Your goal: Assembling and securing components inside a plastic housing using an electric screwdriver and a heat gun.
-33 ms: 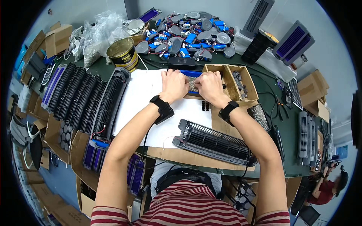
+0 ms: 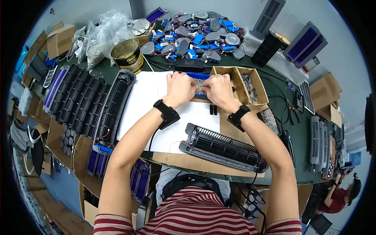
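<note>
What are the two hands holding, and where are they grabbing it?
Both hands grip one small blue-framed part with a grey mesh middle. The left hand holds its left end, the right hand its right end, over the white sheet.

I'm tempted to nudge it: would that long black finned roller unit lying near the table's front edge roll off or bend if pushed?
The long black roller unit probably would not roll: its grey housing looks flat-sided and lies on cardboard. It looks like stiff moulded plastic, so it is unlikely to flop. The thin fins may be fragile, and it sits near the table edge, so a hard push could tip it off.
</note>
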The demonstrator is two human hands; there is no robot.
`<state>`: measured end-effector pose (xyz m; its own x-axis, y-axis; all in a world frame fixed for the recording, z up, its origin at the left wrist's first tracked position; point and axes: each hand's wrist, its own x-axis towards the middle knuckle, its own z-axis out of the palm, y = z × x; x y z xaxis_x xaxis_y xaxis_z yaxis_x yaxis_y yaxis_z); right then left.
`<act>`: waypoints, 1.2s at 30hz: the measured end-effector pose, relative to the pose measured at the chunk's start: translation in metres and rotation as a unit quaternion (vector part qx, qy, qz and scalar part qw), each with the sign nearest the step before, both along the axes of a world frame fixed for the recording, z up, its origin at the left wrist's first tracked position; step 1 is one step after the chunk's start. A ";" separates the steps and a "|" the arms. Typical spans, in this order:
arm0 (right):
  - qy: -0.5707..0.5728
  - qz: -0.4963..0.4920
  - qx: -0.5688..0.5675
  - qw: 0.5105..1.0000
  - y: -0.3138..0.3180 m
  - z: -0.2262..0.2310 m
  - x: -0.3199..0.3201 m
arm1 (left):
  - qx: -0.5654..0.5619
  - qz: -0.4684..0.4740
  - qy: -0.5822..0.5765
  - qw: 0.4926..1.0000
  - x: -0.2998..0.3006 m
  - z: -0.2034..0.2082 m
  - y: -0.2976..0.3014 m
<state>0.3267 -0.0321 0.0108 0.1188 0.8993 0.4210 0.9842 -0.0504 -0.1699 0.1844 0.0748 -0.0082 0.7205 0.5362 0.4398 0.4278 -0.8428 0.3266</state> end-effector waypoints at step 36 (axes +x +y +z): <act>0.104 0.213 -0.129 0.963 -0.078 0.025 -0.040 | -0.414 -0.101 -0.217 0.878 -0.103 -0.017 -0.103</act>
<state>0.2870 -0.1104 0.0356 -0.2272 0.9563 0.1839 0.8707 0.2841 -0.4016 0.0817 -0.0285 -0.0251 0.6981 0.6827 0.2159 -0.0194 -0.2833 0.9588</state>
